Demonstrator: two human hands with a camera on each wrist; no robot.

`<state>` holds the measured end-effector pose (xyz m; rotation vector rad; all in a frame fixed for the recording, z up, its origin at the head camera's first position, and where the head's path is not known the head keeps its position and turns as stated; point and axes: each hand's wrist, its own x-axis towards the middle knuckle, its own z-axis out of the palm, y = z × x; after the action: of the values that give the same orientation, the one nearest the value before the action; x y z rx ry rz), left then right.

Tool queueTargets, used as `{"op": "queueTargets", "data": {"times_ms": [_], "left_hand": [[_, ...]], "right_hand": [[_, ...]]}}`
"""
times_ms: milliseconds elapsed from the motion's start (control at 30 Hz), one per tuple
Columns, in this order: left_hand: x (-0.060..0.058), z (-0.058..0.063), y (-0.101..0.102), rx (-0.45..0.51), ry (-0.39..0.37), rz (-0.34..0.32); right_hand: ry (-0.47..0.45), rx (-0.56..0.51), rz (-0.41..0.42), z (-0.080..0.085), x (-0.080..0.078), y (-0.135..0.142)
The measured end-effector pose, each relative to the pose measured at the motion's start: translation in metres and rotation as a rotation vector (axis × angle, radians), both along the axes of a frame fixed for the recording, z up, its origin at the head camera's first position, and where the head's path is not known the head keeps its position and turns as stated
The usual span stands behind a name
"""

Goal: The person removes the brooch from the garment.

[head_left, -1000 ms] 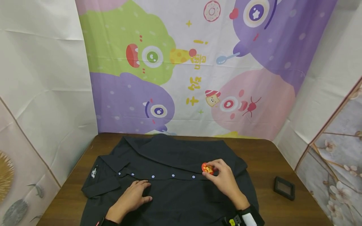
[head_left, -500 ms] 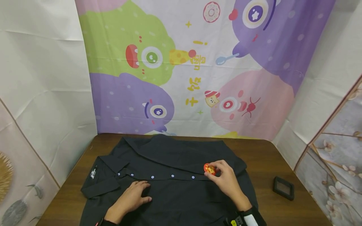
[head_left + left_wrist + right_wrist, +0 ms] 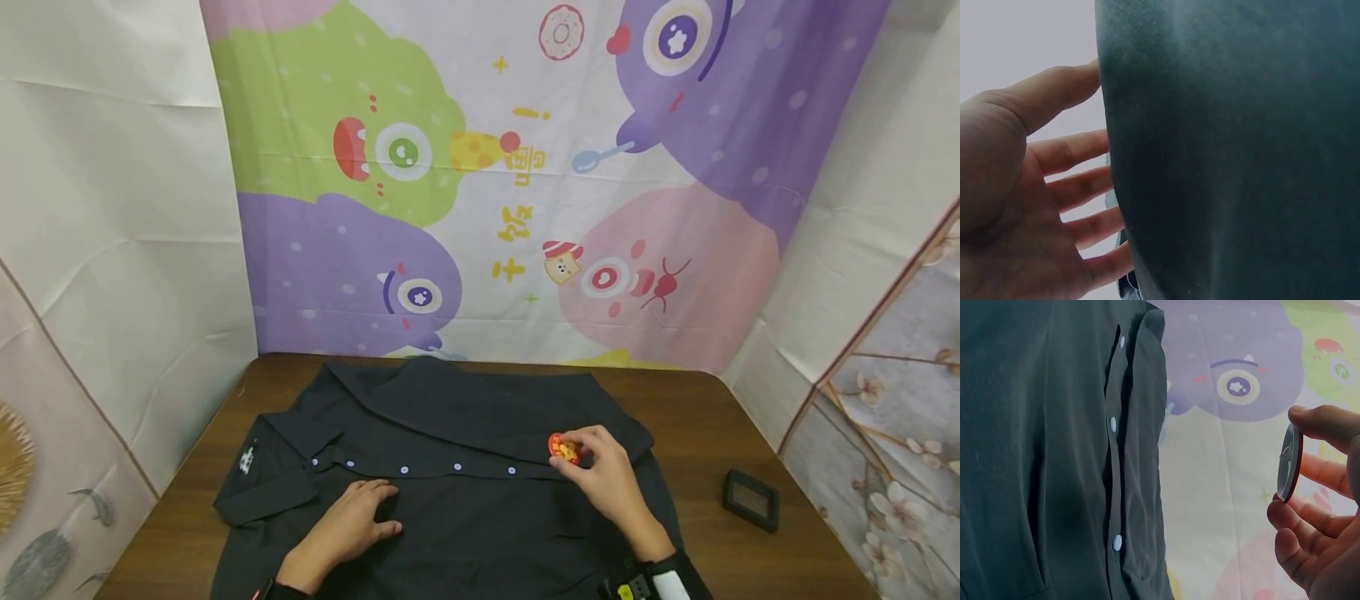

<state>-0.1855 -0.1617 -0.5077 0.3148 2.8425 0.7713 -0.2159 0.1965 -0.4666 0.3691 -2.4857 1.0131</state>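
A black button-up shirt [image 3: 465, 542] lies spread over the table, with a row of small white buttons [image 3: 457, 467] across it. My left hand [image 3: 348, 525] rests on the shirt below the button row, fingers extended; in the left wrist view its fingertips meet the dark cloth. Between thumb and fingers my right hand [image 3: 606, 475] pinches a round red pin badge [image 3: 564, 448] with a yellow design. The badge is above the right part of the shirt, near the last button. Its silvery back [image 3: 1289, 462], with a pin, shows in the right wrist view.
A small black rectangular frame [image 3: 733, 493] lies on the brown wooden table [image 3: 705, 417], right of the shirt. Behind the table hangs a cartoon-print curtain [image 3: 517, 317]. Pale sheets [image 3: 142, 208] enclose the sides.
My right hand has shifted slightly to the right with the pin badge. The left hand and the shirt stay where they were.
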Motion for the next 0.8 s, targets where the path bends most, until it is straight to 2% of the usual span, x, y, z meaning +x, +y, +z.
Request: {"op": "queueTargets", "data": {"times_ms": [333, 800], "left_hand": [[-0.001, 0.0, 0.0, 0.002, -0.025, 0.009], [0.003, 0.005, 0.001, 0.01, 0.0, 0.004]], "right_hand": [[0.012, 0.019, -0.026, -0.001, 0.002, 0.008], [-0.041, 0.031, -0.054, 0.0, 0.002, 0.016]]}}
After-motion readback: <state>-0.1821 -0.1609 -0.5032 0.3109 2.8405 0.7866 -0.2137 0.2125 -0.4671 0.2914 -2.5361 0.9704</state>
